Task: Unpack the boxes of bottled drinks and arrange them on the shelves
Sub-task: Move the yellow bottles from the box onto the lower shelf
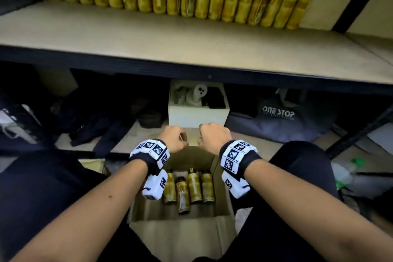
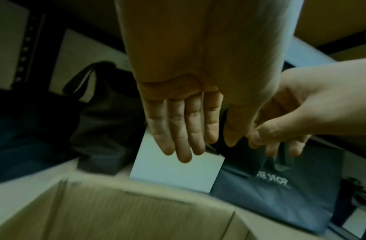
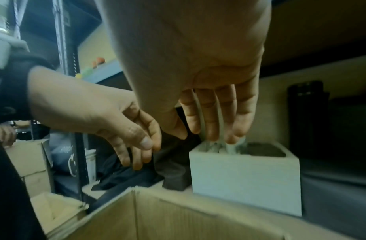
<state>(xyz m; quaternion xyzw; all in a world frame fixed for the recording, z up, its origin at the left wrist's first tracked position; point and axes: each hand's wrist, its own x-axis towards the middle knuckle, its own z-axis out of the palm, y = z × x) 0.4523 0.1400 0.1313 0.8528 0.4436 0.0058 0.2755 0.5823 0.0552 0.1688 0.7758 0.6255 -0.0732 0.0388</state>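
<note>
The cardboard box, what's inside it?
Four bottles stand in the cardboard box, with bare floor in front of them. The left hand's wrist camera hides the box's left part.

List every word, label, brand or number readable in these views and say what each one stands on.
"ONE STOP": white letters on the dark bag on the lower shelf; the small line under it is too blurred to read.
"...E STOP": the same bag in the left wrist view, partly hidden.
Bottles on the upper shelf and bottles in the cardboard box: yellow labels, too blurred to read.
Wrist bands: black and white code squares; tiny marks unreadable.
</note>
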